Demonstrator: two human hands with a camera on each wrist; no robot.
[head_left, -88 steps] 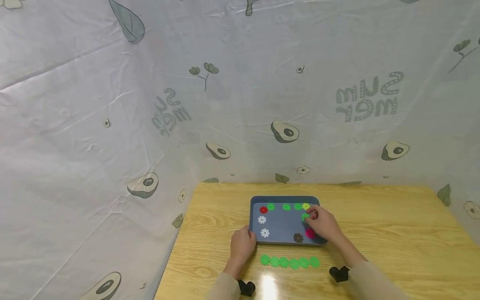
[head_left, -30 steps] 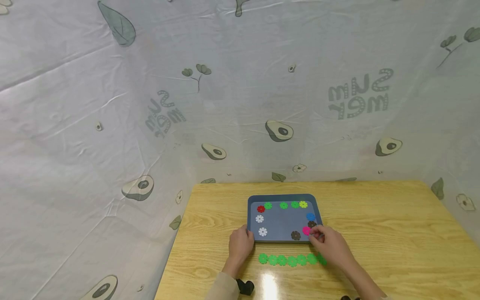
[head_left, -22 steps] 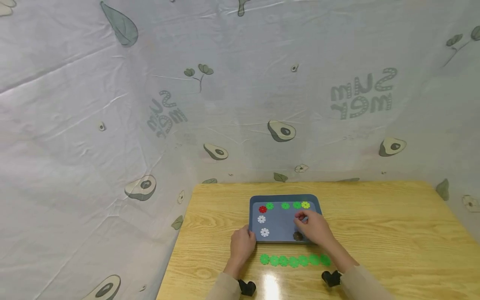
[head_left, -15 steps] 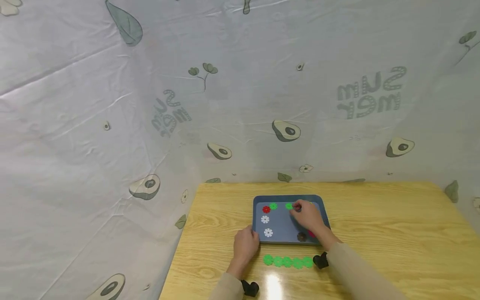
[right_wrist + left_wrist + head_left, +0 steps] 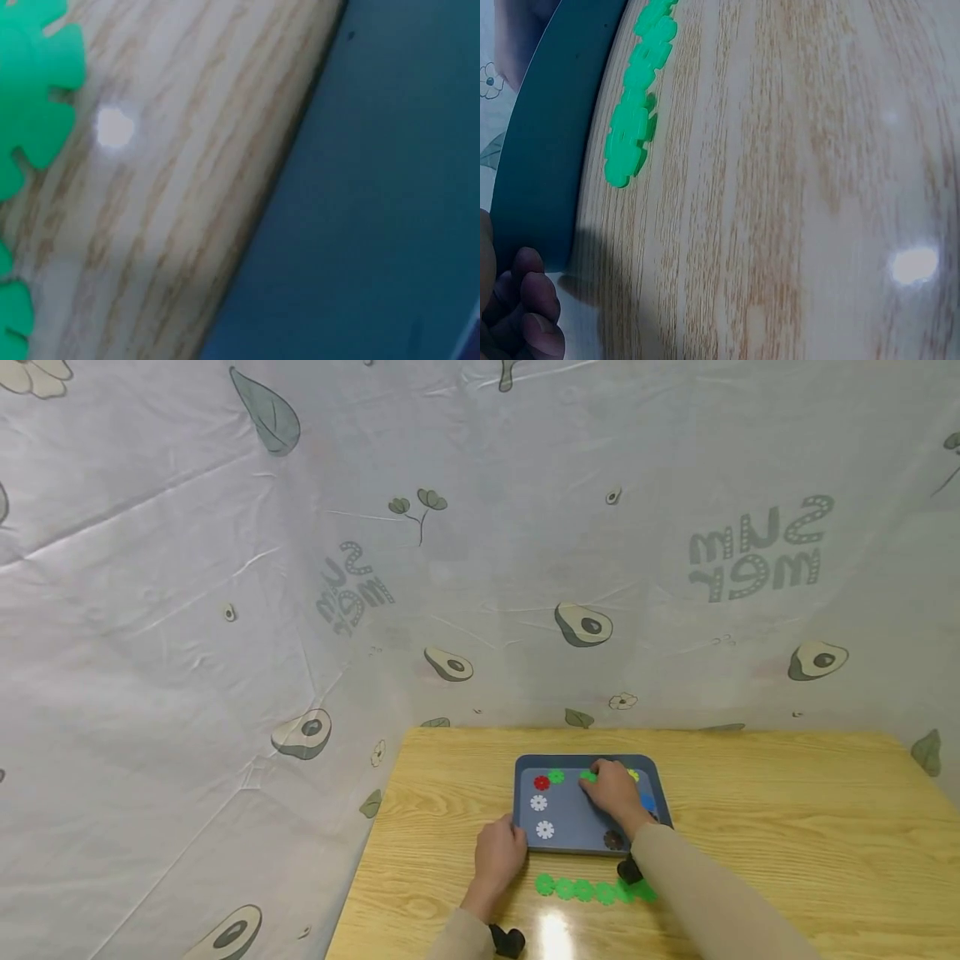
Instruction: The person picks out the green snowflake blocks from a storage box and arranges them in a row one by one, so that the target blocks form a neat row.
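Observation:
My left hand (image 5: 500,852) grips the near-left corner of a dark grey-blue tray (image 5: 577,814). Its curled fingers (image 5: 536,304) show at the tray's end in the left wrist view. Over the tray's far side, my right hand (image 5: 617,792) has thumb and index finger at either side of a green snowflake disc (image 5: 588,776). That hand and wrist hide part of the tray's right half. In front of the tray, several green snowflake discs (image 5: 583,890) form a row on the table. The right wrist view shows the tray wall (image 5: 360,195) and green discs, not the fingers.
Other discs lie in the tray: red (image 5: 542,783), another green (image 5: 556,776), two white, one yellow (image 5: 633,774), blue (image 5: 647,802) and brown (image 5: 613,840). The wooden table (image 5: 772,827) meets a patterned curtain (image 5: 480,568) behind and at the left.
From the right side of the tray, my right hand went to its near-right corner, then up to the far-side green discs. A green disc joined the row's right end. My left hand stayed at the tray.

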